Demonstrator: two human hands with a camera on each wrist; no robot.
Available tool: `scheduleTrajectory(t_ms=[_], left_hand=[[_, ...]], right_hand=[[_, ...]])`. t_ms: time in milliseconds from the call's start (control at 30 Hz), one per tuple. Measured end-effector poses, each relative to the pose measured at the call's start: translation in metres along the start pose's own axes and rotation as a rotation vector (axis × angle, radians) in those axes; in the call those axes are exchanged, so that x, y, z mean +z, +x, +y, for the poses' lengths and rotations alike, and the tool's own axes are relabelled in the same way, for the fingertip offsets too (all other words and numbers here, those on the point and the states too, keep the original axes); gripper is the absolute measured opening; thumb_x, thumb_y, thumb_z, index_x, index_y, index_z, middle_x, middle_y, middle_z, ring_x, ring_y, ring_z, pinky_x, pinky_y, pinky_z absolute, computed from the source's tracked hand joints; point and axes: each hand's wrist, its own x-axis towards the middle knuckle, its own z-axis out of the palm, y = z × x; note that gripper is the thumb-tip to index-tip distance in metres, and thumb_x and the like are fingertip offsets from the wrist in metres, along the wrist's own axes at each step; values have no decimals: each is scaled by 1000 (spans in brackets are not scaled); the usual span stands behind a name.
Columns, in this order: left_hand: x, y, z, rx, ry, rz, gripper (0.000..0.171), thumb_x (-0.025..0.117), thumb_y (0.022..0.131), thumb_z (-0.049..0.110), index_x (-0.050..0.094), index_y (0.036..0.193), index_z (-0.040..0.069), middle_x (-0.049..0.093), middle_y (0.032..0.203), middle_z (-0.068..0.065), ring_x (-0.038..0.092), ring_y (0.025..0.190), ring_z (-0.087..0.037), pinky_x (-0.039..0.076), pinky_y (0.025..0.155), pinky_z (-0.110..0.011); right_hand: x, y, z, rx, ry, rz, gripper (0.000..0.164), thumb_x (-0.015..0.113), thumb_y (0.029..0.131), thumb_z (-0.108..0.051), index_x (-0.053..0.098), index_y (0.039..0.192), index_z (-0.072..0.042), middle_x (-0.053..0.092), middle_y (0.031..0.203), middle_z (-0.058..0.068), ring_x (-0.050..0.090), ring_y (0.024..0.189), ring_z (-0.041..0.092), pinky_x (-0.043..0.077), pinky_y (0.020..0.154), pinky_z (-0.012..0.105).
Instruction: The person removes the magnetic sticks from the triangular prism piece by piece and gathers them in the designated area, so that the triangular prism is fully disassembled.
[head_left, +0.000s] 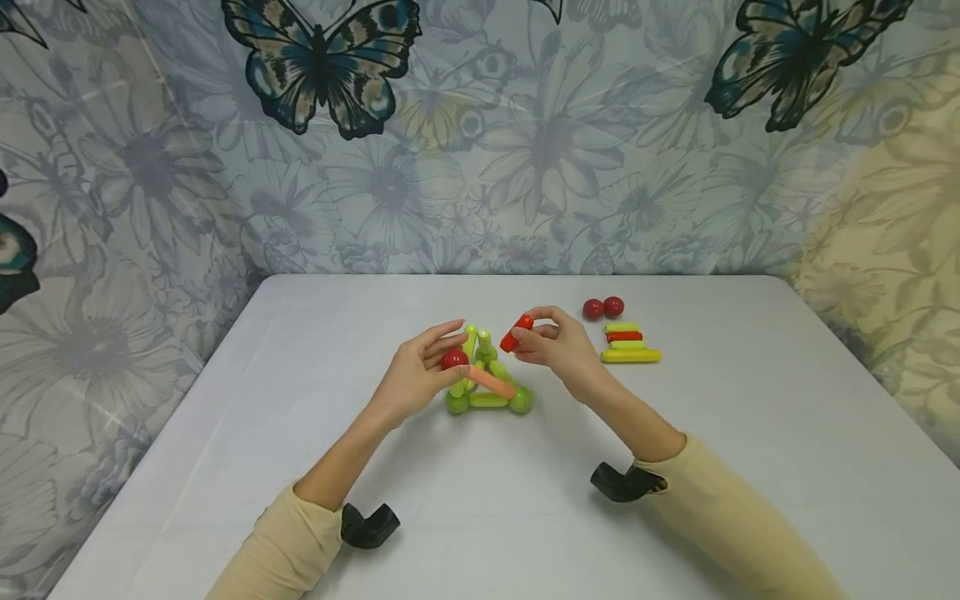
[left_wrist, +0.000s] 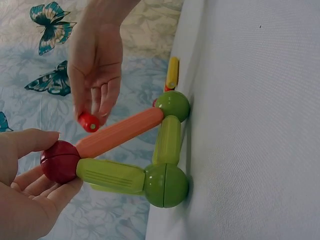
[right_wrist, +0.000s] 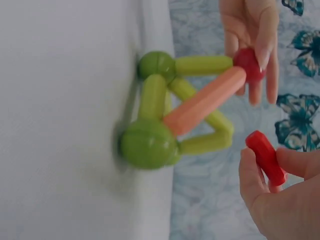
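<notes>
My left hand (head_left: 411,379) grips a red ball (left_wrist: 59,162) between thumb and fingers, at the raised corner of a frame of sticks and balls. From that ball an orange stick (left_wrist: 120,132) slants down to one green ball (left_wrist: 172,105), and a light green stick (left_wrist: 112,175) runs to another green ball (left_wrist: 166,185). A short green stick (head_left: 489,400) joins these two balls along the table. Behind them stand more green sticks, partly hidden by the left hand. My right hand (head_left: 564,352) pinches a short red stick (right_wrist: 266,157), held in the air just right of the frame.
Two red balls (head_left: 603,307) lie at the back right of the white table (head_left: 720,500). In front of them is a row of loose sticks, with a longer yellow stick (head_left: 631,356) nearest. A butterfly-patterned cloth (head_left: 543,167) hangs behind the table.
</notes>
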Motion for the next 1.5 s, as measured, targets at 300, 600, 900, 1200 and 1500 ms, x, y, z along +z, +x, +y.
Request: scheduleTrajectory(t_ms=[300,600,900,1200,1500], left_hand=[[-2,-2,1,-7,0,-6,62,68,87,2,43,143,9,53,134,-15,49,125,-26,47,93,-31],[-3,0,2,-8,19,-8,63,70,87,4,44,143,13,56,131,-15,50,123,-26,49,90,-32],[-6,0,1,-45,33,3,64,72,86,8,44,143,17,59,127,-11,54,118,-22,51,87,-31],[-6,2,1,-25,35,-12,67,72,85,7,42,144,14,59,126,-14,55,118,-25,51,88,-32],[-7,2,1,-16,26,-3,69,73,85,6,41,145,13,60,124,-15,56,116,-26,51,88,-31]], right_hand=[[-44,-8,20,101,116,7,40,62,95,-18,40,125,-3,60,107,13,62,104,32,51,86,33],[-85,-23,37,116,193,9,42,61,95,-18,37,126,-3,54,110,11,65,91,18,52,84,29],[-119,-34,49,183,205,27,58,63,94,-20,29,135,1,54,109,8,65,92,15,50,87,30],[-134,-35,59,255,131,39,46,58,96,-14,33,130,4,55,104,7,65,88,13,51,86,31],[-148,-32,67,359,285,106,48,62,94,-10,34,131,1,62,92,1,67,83,12,52,83,30]])
